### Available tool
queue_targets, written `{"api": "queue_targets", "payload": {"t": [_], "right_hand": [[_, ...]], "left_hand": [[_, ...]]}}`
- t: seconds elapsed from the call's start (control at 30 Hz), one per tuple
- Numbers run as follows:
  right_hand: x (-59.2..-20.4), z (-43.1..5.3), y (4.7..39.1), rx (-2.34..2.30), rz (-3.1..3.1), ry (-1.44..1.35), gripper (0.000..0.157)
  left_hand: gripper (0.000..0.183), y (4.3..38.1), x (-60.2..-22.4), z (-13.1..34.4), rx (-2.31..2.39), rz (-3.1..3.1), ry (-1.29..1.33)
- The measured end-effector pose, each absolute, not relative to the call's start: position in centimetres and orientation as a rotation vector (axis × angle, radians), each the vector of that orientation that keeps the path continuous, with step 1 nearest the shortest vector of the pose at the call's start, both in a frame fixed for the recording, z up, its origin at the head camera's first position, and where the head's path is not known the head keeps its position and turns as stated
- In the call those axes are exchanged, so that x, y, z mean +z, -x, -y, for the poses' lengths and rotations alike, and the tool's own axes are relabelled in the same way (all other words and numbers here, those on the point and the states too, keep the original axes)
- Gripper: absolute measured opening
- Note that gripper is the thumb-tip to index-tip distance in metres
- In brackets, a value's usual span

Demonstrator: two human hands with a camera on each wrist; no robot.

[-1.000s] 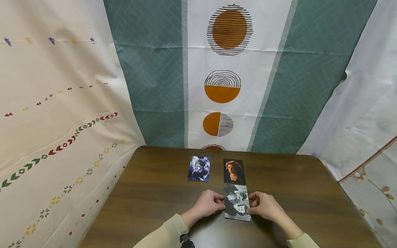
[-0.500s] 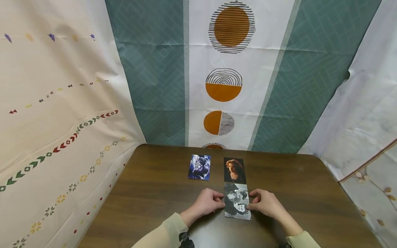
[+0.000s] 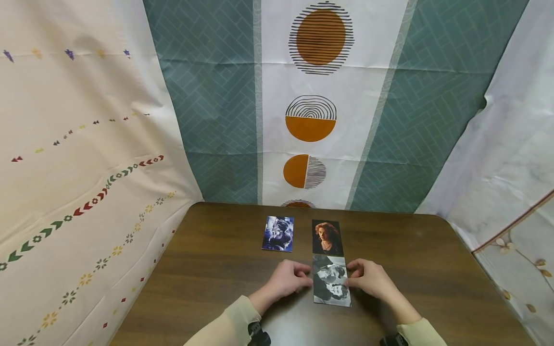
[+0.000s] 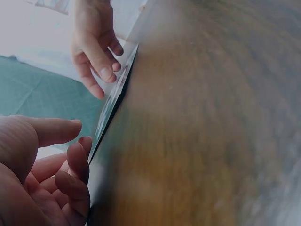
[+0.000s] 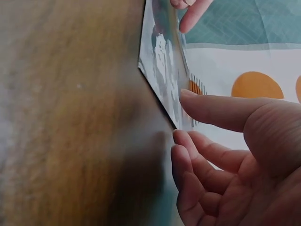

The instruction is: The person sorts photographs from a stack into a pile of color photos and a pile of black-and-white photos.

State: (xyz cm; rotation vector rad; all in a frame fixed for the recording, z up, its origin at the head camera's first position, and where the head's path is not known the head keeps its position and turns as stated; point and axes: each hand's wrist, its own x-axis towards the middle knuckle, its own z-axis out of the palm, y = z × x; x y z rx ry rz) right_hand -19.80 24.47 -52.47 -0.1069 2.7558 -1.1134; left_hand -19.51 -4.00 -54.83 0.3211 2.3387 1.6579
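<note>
A black-and-white photo card (image 3: 331,281), its picture turned sideways, lies in the head view directly below a dark portrait photo card (image 3: 327,238). My right hand (image 3: 372,280) pinches its right edge; in the right wrist view the thumb (image 5: 202,110) is over the card's face and the fingers are at its edge. My left hand (image 3: 287,278) is just off the card's left edge, with loosely bent fingers. The left wrist view shows this thumb (image 4: 56,131) apart from the card (image 4: 113,106). A bluish photo card (image 3: 278,233) lies further up and to the left.
The brown wooden table (image 3: 207,269) has its far edge against a green and white curtain (image 3: 216,120) with orange circles. Pale patterned cloth (image 3: 95,168) hangs at the left, a whitish cloth (image 3: 510,158) at the right. Dark straps (image 3: 258,334) sit at both wrists.
My left hand has drawn slightly left and up, off the edge of the black-and-white photo card. My right hand stays at its right edge; the cards lie nearly as before.
</note>
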Motion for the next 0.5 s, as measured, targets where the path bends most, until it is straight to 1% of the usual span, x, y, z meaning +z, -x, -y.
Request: {"api": "queue_targets", "payload": {"t": [0.23,0.5], "right_hand": [[-52.1,-23.4,20.5,-1.165,-2.775,0.121,0.044],[-51.9,-20.9,21.2,-1.204,-2.773,0.153,0.039]], "left_hand": [[0.036,19.9,-54.5,5.2,1.678,-2.359,-0.293],[0.038,20.7,-54.4,7.2,1.696,-2.384,-0.238]]}}
